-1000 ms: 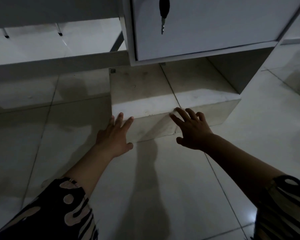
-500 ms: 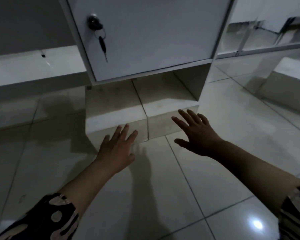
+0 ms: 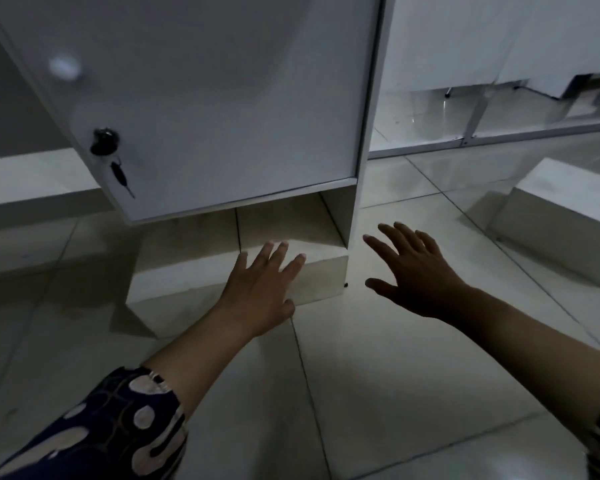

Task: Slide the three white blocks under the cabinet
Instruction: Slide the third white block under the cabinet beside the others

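Glossy floor tiles [image 3: 378, 393] are seen nearest, promising little friction under anything pushed across them. Just beyond, the left hand [image 3: 260, 289] is laid flat, its grip spread and empty, with the fingertips reaching over the front top edge of two white blocks: the left block [image 3: 174, 271] and the right block [image 3: 321, 275], set side by side and touching. Both are partly tucked beneath the white cabinet [image 3: 205, 109], their front faces still projecting. Whether the palm is actually pressed against them cannot be told. At about 2 o'clock from the left hand, the right hand [image 3: 416, 275] is held in the air, grip spread wide, nothing pinched, apart from the blocks and in front of the cabinet's side panel [image 3: 357, 216]. Farther, at 3 o'clock near the frame edge, a third white block [image 3: 561, 230] is seen on the floor, well apart from the cabinet.

The blocks are judged stiff, dense and fairly heavy, with hard square edges; lifting seems unnecessary. A flat push with both palms, low on the front face, is judged best, so that sliding occurs without tipping.

Compared with half a second ago, the view has swung right and closer; the right hand has been drawn off the blocks toward the third one, and the left fingertips have crept onto the blocks' edge.
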